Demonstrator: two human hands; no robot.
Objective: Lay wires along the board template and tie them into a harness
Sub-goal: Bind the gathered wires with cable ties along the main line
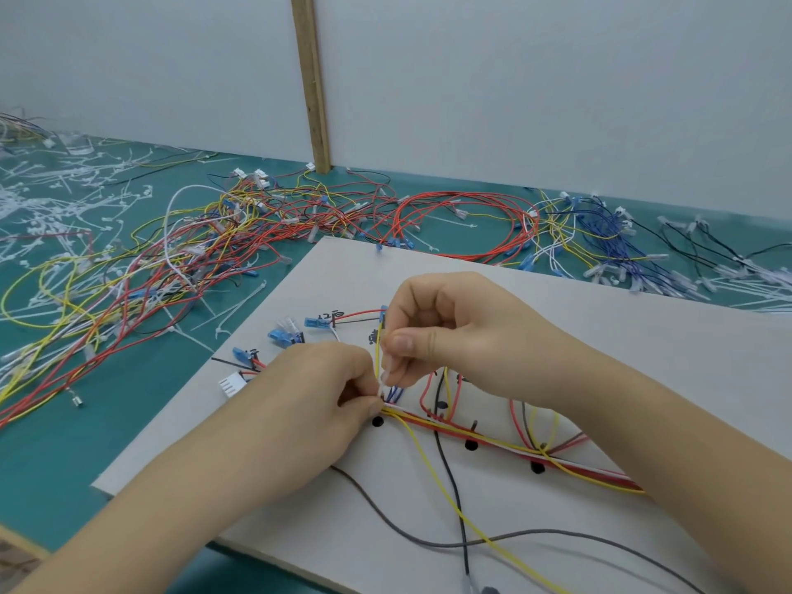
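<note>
A: so where's the harness at?

B: the wire bundle (493, 441) runs across the board template (621, 336), from the middle toward 4 o'clock. Left hand (317, 388) has its fingers curled, pinching the bundle's end. Right hand (445, 332) sits just above it at 12 o'clock, thumb and finger pinching a white cable tie (384, 376) upright over the bundle.

A: and the spares?

B: loose wires (257, 233) piled on the green bench (64, 465) at 10 o'clock.
</note>
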